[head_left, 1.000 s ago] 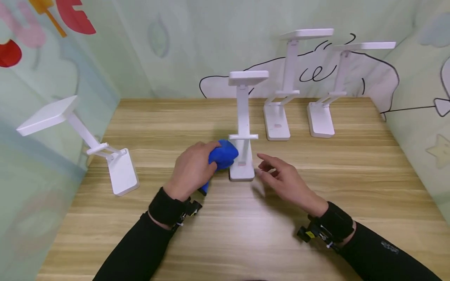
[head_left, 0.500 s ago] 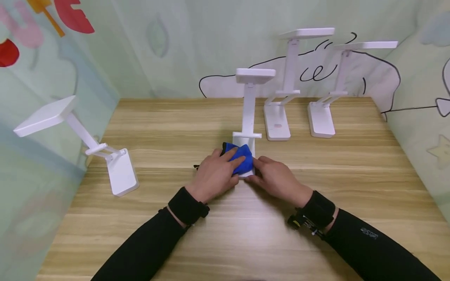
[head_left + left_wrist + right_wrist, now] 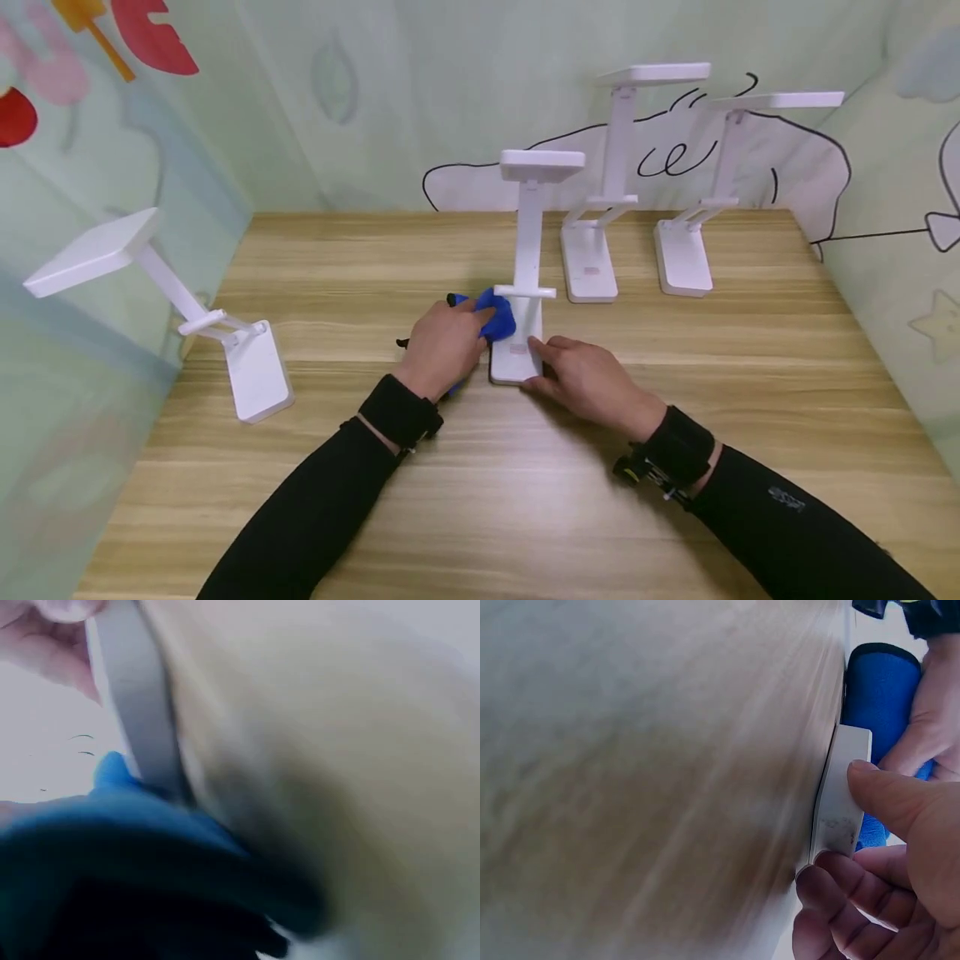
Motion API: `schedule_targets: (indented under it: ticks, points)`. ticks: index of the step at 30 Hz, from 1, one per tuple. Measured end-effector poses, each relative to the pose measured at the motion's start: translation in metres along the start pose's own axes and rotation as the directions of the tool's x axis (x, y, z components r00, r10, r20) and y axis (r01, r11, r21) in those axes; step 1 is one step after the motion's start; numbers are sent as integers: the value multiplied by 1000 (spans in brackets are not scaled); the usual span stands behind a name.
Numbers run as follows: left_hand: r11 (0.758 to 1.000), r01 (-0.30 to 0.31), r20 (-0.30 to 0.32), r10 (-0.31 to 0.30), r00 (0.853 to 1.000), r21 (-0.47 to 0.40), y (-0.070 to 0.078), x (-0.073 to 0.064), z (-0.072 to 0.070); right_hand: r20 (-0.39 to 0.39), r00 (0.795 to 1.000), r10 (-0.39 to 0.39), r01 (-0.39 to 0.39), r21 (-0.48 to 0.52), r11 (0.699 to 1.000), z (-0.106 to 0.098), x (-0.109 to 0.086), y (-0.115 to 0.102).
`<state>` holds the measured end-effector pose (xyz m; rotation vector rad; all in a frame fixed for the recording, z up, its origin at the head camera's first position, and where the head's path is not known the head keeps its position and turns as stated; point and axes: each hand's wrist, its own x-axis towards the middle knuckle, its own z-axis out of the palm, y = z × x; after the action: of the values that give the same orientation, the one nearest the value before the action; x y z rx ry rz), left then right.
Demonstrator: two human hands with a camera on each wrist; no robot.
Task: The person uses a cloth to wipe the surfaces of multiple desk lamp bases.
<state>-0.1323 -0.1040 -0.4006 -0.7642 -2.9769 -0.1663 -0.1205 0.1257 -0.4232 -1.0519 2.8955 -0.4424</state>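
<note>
A white desk lamp [image 3: 528, 237] stands upright at the middle of the wooden table. My left hand [image 3: 442, 348] grips a blue cloth [image 3: 498, 317] with black edging, pressed against the left side of the lamp base [image 3: 513, 363]. My right hand [image 3: 588, 379] holds the front right corner of that base between thumb and fingers. In the right wrist view, the thumb and fingertips touch the base's edge [image 3: 840, 795], and the blue cloth [image 3: 881, 694] lies beyond it. The left wrist view is blurred; the dark, bunched cloth [image 3: 142, 825] fills its lower left.
Two more white desk lamps, one [image 3: 589, 258] nearer the middle and another [image 3: 684, 258] to its right, stand at the back right. A further lamp [image 3: 258, 371], turned at an angle, stands on the left. Printed curtains [image 3: 375, 83] hang behind the wooden table [image 3: 480, 517].
My right hand has moved left and taken hold of the lamp base. My left hand brought the cloth across the top of the base, then back to its left side. The lamp shifted slightly right.
</note>
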Motion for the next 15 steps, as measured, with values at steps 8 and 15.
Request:
schedule_targets:
  ticks: [8,15]
  points:
    - [997,-60,-11,60,998,48,10,21,4,-24,999,-27,27,-24,999,0,-1,2]
    - [996,31,66,-25,997,-86,-8,21,10,-18,1000,-25,24,-45,999,0,-2,2]
